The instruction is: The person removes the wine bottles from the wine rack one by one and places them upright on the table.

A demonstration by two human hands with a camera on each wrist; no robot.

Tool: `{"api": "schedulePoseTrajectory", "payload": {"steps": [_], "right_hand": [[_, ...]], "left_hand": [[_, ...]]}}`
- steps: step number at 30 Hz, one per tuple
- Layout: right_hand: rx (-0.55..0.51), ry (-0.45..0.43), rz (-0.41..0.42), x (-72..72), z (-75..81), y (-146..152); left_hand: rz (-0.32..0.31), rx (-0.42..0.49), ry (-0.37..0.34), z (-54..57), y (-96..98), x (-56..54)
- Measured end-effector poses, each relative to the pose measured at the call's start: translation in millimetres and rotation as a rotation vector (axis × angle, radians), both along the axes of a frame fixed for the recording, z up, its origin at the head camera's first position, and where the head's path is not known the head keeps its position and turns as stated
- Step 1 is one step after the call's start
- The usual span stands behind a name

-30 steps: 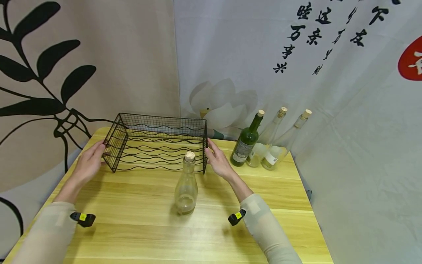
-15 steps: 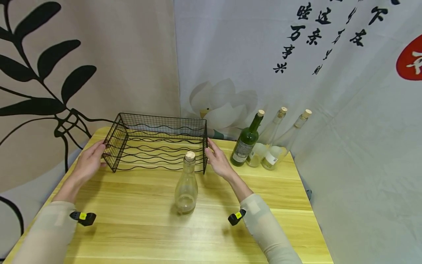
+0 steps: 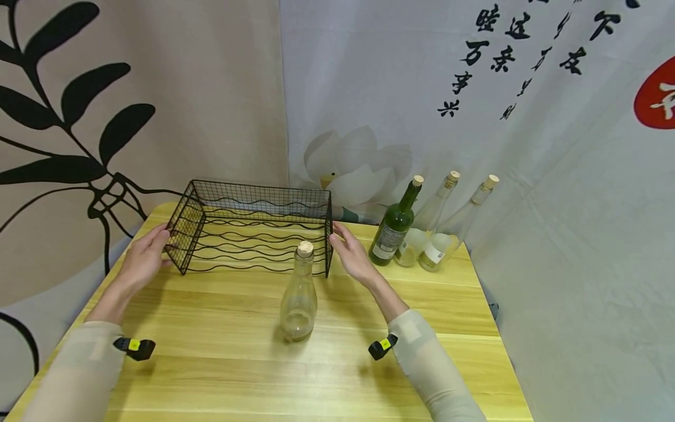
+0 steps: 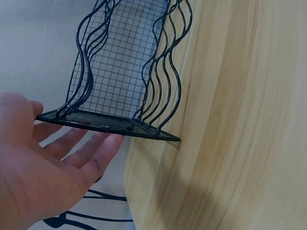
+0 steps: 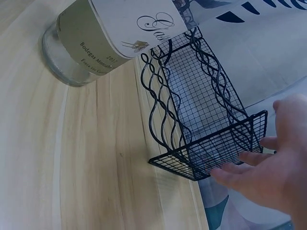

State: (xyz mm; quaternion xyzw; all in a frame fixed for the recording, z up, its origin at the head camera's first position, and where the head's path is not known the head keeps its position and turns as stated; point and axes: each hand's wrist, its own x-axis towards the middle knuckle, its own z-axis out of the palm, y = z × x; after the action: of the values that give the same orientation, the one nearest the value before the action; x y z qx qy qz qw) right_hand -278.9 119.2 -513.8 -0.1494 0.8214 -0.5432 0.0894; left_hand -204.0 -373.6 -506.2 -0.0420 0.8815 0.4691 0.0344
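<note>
A black wire wine rack point(image 3: 258, 246) with wavy rails stands near the back edge of the table. At its left end, the left hand point(image 3: 142, 258) rests fairly straight fingers on the outer mesh, the thumb near the panel's edge in the left wrist view. The right hand point(image 3: 354, 255) is beside the other end panel, its fingers loosely extended; the right wrist view shows fingertips point(image 5: 225, 175) at or very near the mesh. In front of the rack stands a clear corked bottle point(image 3: 298, 308), whose printed label point(image 5: 96, 48) shows in the right wrist view.
A green corked bottle point(image 3: 392, 228) and two clear corked bottles, one in the middle point(image 3: 422, 231) and one at the right point(image 3: 453, 231), stand at the table's back right. Behind the wooden table point(image 3: 221, 363) hangs a printed cloth point(image 3: 358, 76).
The right hand and forearm have shifted slightly to the right. The left hand, the rack and the bottles look the same, apart from a tiny shift of the whole view.
</note>
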Motion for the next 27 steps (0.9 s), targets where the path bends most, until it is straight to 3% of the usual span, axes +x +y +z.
{"api": "schedulePoseTrajectory", "payload": {"steps": [13,27], "right_hand": [[0.128,0.090,0.028,9.9,8.9,10],[0.090,0.217,0.091,39.3,36.0,22]], "left_hand": [[0.002,0.003,-0.007,-1.0,-2.3,-1.4],[0.011,-0.019,0.002,-1.4,-0.6,-0.8]]}}
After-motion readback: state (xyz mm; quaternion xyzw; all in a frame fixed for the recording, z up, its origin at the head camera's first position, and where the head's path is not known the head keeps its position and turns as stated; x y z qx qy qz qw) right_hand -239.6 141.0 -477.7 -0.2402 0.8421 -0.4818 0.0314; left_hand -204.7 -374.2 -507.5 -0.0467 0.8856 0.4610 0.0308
